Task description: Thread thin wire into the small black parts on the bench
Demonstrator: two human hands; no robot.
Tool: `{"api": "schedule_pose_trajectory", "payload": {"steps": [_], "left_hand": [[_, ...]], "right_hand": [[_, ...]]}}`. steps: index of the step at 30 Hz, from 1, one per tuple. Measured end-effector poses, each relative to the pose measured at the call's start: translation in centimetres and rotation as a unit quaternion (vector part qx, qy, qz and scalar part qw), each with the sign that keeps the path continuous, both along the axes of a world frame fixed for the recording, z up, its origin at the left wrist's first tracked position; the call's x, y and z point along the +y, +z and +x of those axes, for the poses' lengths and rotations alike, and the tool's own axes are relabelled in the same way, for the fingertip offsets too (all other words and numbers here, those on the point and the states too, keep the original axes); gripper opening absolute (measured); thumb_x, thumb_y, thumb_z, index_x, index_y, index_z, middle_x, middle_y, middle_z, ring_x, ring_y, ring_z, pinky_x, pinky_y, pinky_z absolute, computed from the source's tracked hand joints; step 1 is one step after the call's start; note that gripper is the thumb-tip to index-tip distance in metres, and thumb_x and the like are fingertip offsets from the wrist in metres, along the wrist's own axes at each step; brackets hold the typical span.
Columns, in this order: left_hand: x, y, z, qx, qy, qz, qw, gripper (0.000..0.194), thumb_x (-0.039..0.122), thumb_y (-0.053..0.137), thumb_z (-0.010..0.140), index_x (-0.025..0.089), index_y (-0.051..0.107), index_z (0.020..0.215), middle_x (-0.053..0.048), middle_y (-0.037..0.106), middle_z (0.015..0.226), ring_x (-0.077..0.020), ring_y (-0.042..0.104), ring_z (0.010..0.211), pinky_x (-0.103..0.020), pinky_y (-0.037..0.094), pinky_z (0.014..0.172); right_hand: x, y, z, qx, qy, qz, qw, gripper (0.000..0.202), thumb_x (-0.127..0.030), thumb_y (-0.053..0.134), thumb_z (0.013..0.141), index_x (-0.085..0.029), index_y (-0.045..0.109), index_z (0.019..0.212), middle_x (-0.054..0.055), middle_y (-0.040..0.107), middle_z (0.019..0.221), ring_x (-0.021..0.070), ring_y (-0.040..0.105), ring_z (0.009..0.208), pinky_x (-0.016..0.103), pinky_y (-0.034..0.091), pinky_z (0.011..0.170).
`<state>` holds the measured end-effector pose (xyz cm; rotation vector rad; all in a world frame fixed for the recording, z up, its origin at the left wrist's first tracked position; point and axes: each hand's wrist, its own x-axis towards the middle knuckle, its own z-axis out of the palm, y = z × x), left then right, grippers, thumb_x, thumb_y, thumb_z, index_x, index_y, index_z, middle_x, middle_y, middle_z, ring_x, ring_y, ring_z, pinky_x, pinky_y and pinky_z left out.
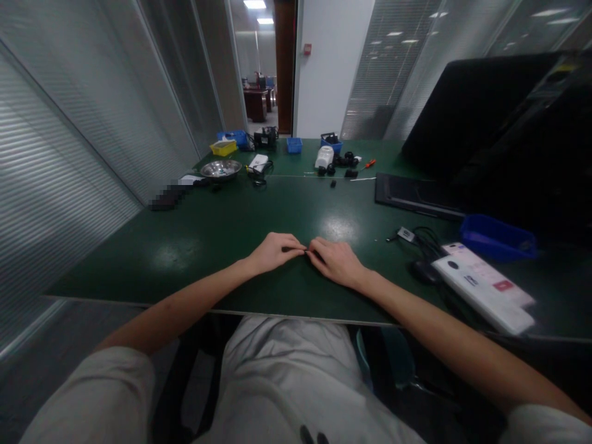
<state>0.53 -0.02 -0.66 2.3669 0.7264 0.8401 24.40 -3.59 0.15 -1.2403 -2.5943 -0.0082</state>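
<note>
Both hands meet over the near middle of the green table [208,228]. Between their fingertips is a small, dark, thin piece [305,251], too small to name and mostly covered by the fingers. My left hand [272,251] pinches it from the left, thumb against forefinger. From the other side my right hand [337,262] has its fingers curled and pressed together at the same piece. The two sets of fingertips touch or nearly touch.
Right of my hands lie a cable with a tag [406,234], a black mouse [424,271], white boxes [481,290] and a blue tray [497,237]. A black keyboard [416,194] lies beyond. Along the back are a metal bowl [221,169], a yellow tray [223,148] and an orange screwdriver [370,163].
</note>
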Motion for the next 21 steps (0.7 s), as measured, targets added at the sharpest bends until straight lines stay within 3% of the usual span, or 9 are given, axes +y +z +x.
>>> {"api": "schedule_pose_trajectory", "payload": {"steps": [5,10,13,21], "left_hand": [[0.3,0.2,0.0,-0.009,0.018,-0.055,0.998,0.023,0.032,0.065,0.097,0.017,0.082,0.104,-0.009,0.075,0.102,-0.0191,0.069,0.091,-0.028,0.051,0.084],[1.1,-0.4,0.2,0.016,0.062,-0.112,0.992,0.023,0.034,0.069,0.093,0.015,0.081,0.098,-0.007,0.075,0.091,-0.0174,0.066,0.079,-0.026,0.048,0.071],[1.5,-0.7,0.3,0.019,0.063,-0.142,0.988,0.026,0.036,0.068,0.092,0.014,0.08,0.098,-0.007,0.076,0.091,-0.0174,0.066,0.078,-0.025,0.049,0.071],[1.2,-0.8,0.4,0.005,0.06,-0.152,0.986,0.03,0.038,0.065,0.094,0.011,0.077,0.1,-0.007,0.073,0.085,-0.0162,0.063,0.075,-0.024,0.047,0.068]], "right_hand": [[-0.3,0.4,0.0,-0.025,0.002,0.015,1.0,0.03,-0.04,0.037,0.108,-0.021,0.06,0.103,0.006,0.066,0.097,0.0158,0.056,0.07,0.031,0.022,0.058],[-0.3,0.2,0.0,-0.03,0.015,0.023,0.999,0.032,-0.038,0.034,0.109,-0.02,0.059,0.101,0.007,0.064,0.094,0.0153,0.054,0.068,0.032,0.02,0.058],[-0.1,0.0,0.0,-0.021,0.021,0.018,0.999,0.03,-0.037,0.035,0.109,-0.02,0.058,0.102,0.006,0.064,0.095,0.0154,0.055,0.069,0.032,0.021,0.058],[-0.2,0.0,-0.1,-0.03,0.02,0.02,0.999,0.03,-0.038,0.034,0.11,-0.02,0.058,0.103,0.006,0.065,0.098,0.0156,0.056,0.071,0.031,0.021,0.057]]}}
